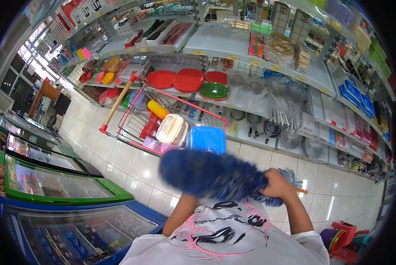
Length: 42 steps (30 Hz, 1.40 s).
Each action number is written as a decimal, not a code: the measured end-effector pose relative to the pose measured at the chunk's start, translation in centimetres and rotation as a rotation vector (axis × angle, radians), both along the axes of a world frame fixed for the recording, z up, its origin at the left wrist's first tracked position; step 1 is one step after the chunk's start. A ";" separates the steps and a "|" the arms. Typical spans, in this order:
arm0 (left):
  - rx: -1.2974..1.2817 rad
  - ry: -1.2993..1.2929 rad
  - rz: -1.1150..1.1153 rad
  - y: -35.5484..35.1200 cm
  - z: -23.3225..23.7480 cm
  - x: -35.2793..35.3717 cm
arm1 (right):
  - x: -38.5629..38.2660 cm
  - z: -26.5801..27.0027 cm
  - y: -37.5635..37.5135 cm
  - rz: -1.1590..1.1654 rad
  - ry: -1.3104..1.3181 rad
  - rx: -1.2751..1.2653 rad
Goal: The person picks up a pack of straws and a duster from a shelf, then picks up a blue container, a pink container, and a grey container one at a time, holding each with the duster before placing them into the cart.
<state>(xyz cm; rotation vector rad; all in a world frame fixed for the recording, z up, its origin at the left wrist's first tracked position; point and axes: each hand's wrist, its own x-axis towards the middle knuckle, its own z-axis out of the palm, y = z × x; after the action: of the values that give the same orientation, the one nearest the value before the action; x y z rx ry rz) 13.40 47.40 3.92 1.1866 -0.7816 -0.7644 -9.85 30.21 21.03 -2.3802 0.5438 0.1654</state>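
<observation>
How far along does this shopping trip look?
Partly done, I'd guess. The cart already holds several goods, including a cream-lidded container and a yellow item. In hand is a fluffy blue duster, gripped by the right hand. Left, perhaps: putting the duster in the cart. Whether more is wanted from the shelves, I can't tell.

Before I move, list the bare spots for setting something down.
Bare: upper shelf, between the long boxes and the red packets; floor, between the cart and the green freezer. Crowded: inside the cart and around the pans.
</observation>
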 end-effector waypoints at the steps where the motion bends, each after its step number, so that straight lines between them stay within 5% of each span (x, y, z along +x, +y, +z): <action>1: 0.045 0.076 0.021 0.5 -2.6 -0.1 | 0.6 0.3 0.3 0.011 0.055 -0.023; 6: -0.021 0.310 -0.067 0.6 -3.7 -0.1 | 1.6 -3.1 -3.8 -0.413 -0.026 -0.001; 8: -0.109 0.416 -0.118 0.2 -3.4 0.1 | 1.4 -6.0 -6.7 -0.575 -0.328 -0.088; 11: -0.250 0.568 -0.180 -0.7 -2.7 0.7 | 2.2 -1.1 -4.7 -0.693 -0.379 0.138; 12: -0.295 0.622 -0.194 -0.7 -2.6 0.6 | 1.9 -1.2 -3.7 -0.599 -0.501 0.280; 14: -0.385 0.726 -0.227 -1.0 -2.1 0.7 | -0.9 -4.2 -2.5 -0.466 -0.089 0.112; 17: -0.510 0.876 -0.300 -1.8 -0.9 1.0 | 1.2 -1.5 -2.0 0.031 -0.024 0.125; 21: -0.661 1.092 -0.405 -2.8 1.2 0.7 | 3.2 -2.2 -5.4 -0.398 -0.046 0.170; 22: -0.304 1.188 0.032 -3.4 5.0 -0.6 | 3.4 -3.7 -6.8 -0.525 -0.104 0.180; 23: -0.296 1.164 0.031 -3.7 5.9 -0.9 | 3.4 -6.0 -8.5 -0.528 -0.353 0.046; 26: -0.253 1.116 0.045 -5.2 6.0 -0.7 | 3.2 -4.8 -9.6 -0.682 -0.311 0.081; 30: -0.066 1.027 0.089 -8.8 8.3 -2.0 | 3.0 -2.0 -7.7 -0.544 -0.446 0.570; 34: 0.108 0.936 0.027 -13.5 11.8 -3.7 | 3.6 0.3 -9.4 -0.485 -0.396 0.687; 38: 0.061 0.773 0.045 -15.9 10.3 -2.8 | 2.4 -0.2 -14.3 -0.557 -0.401 0.886; 39: 0.042 0.830 0.017 -16.6 6.4 -1.9 | 2.1 -0.3 -15.3 -0.579 -0.346 0.966; 42: -0.059 0.904 -0.050 -18.3 4.8 -2.3 | 2.3 0.3 -17.2 -0.560 -0.233 1.052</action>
<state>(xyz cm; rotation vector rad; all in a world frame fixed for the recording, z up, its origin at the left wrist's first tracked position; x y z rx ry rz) 11.14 29.09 8.74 0.6470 -0.0756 -1.1793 -7.54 12.96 21.33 -1.1600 0.7447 -0.0739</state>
